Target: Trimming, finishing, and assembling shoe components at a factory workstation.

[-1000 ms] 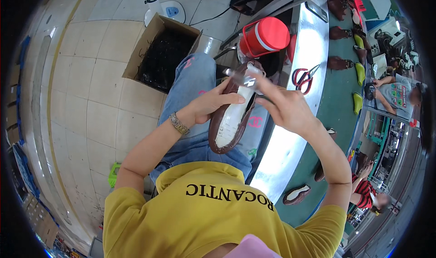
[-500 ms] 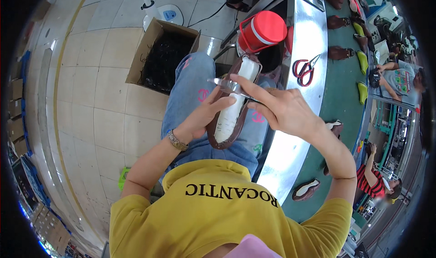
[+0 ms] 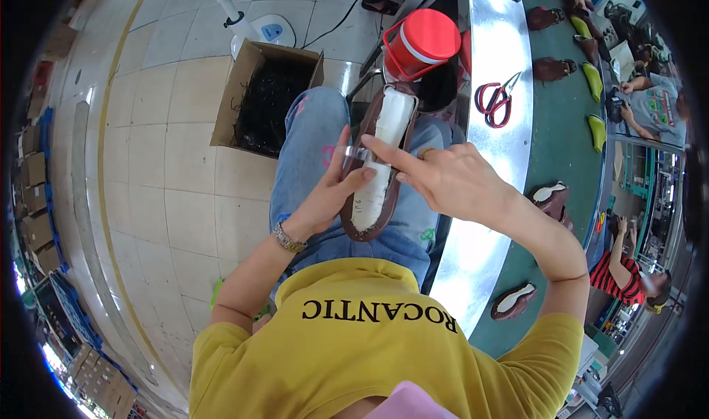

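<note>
Left hand (image 3: 325, 201) closes on the brown shoe (image 3: 373, 197) from its left edge, thumb flat on the white sole, index finger jutting up alongside! That shoe sits sole-up over the lap, right around the centre of the frame, rounded end toward the bottom. And across comes the right hand (image 3: 454, 179), fingers curled around a shiny flat tool (image 3: 357, 153), index finger stretched out over it; much of the tool is hidden. Out to the right, red-handled scissors (image 3: 493, 112) lie on the metal counter (image 3: 473, 249), beside the green belt (image 3: 509, 157). Upper centre, a red bucket (image 3: 428, 35); upper left, an open cardboard box (image 3: 227, 116).
</note>
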`<state>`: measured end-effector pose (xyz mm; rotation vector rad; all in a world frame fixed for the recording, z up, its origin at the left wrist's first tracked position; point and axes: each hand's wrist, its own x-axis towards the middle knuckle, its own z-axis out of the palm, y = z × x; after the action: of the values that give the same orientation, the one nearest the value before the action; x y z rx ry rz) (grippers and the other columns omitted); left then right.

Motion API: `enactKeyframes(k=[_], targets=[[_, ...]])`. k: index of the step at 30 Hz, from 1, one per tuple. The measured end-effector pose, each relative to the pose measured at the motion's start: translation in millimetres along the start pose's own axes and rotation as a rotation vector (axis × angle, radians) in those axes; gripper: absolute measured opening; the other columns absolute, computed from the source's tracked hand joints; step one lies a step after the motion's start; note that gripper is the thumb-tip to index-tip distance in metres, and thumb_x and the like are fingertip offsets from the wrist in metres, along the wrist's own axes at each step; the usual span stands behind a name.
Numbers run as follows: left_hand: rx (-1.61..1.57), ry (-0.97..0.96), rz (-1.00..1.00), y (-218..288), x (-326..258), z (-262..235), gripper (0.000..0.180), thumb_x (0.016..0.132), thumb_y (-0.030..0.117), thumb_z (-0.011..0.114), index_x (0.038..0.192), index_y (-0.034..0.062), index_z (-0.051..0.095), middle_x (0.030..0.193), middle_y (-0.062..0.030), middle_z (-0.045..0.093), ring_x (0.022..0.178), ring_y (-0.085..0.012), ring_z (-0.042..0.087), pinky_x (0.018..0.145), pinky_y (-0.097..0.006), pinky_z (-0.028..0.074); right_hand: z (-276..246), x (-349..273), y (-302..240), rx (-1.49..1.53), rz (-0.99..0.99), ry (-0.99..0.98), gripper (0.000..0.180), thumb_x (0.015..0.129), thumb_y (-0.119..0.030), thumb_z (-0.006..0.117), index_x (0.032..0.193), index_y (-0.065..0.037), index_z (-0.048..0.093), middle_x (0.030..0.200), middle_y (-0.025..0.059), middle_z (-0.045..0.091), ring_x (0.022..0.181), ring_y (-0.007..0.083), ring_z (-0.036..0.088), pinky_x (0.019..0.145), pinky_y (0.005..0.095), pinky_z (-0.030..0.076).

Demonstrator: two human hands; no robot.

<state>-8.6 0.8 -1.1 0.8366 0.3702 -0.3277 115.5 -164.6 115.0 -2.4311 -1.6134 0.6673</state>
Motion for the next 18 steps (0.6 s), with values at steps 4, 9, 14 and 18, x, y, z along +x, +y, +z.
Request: enactKeyframes(k=[4,9,14,18], targets=[[0.077,-0.048,-0.092,-13,-1,-14,0.102,0.084,0.011,0.074,0.154,0.0094,0.000,0.140,-0.0108,0.043,0.125,-0.0170,0.048,0.104,-0.033,0.040,5,-3,-9,0.033,0.010,-0.022,0.077,0.081,-0.009,0.059,0.150,-0.019,0.028,0.059,0.0132,0.061,0.054,0.0311,0.065,0.046,0.0394,0.049],[0.089,-0.172,-0.252,-9,-17,-14,0.050,0.083,0.011,0.075,0.127,0.0001,0.054,0.112,-0.0038,0.064,0.105,-0.0114,0.058,0.092,-0.029,0.046,12,-14,-16,-0.051,-0.053,0.024,0.080,0.082,-0.008,0.059,0.153,-0.021,0.024,0.053,0.0086,0.054,0.044,0.0254,0.059,0.041,0.0362,0.046],[0.329,-0.157,-0.255,-12,-25,-9,0.046,0.092,0.027,0.068,0.127,-0.0006,0.056,0.115,-0.0052,0.063,0.106,-0.0117,0.057,0.093,-0.028,0.045,30,-19,-21,-0.090,0.042,0.008,0.080,0.081,-0.009,0.058,0.153,-0.024,0.027,0.052,0.0077,0.053,0.043,0.0236,0.057,0.039,0.0345,0.045],[0.308,-0.145,-0.214,-17,-26,-3,0.049,0.092,0.030,0.068,0.128,-0.0011,0.055,0.117,-0.0071,0.063,0.107,-0.0127,0.057,0.094,-0.029,0.045,1,-9,-4,-0.036,-0.053,0.128,0.073,0.088,-0.014,0.058,0.152,-0.028,0.026,0.053,0.0068,0.052,0.042,0.0232,0.056,0.037,0.0356,0.041]])
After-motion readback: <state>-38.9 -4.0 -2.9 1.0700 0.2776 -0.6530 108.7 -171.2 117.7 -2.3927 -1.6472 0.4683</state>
